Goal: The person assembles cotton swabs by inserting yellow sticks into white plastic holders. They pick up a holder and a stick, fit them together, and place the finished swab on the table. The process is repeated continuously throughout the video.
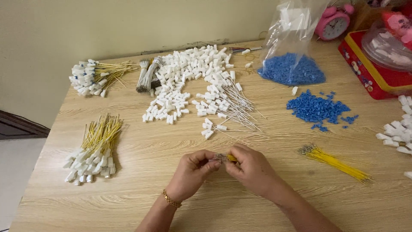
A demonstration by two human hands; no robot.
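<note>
Both hands meet low over the table point(141, 159), the left hand point(192, 174) and right hand point(251, 167) each pinched shut on what seems a yellow wire point(231, 158) with a metal tip, just below the white connectors point(189, 77).

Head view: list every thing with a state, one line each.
left hand: grip pinched on the yellow wire.
right hand: grip pinched on the same wire.
yellow wire: held between both hands above the table.
plastic bag: open, blue pieces inside.
yellow wire bundle: lying loose on the table.
</note>
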